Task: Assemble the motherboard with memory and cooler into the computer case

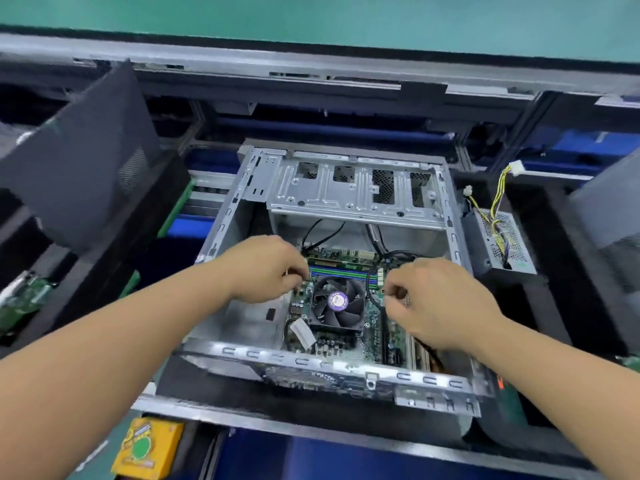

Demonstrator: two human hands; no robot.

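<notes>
An open silver computer case lies flat in front of me. Inside it sits the green motherboard with a black cooler fan bearing a purple label, and blue and green memory slots behind the fan. My left hand is at the board's left edge, fingers curled and pinching that edge. My right hand is at the board's right side with curled fingers pinching it. Black cables loop beside the fan.
A power supply with yellow and black wires lies right of the case. A dark case panel leans at the left. A yellow box with a green button sits at the near left. Another green board lies far left.
</notes>
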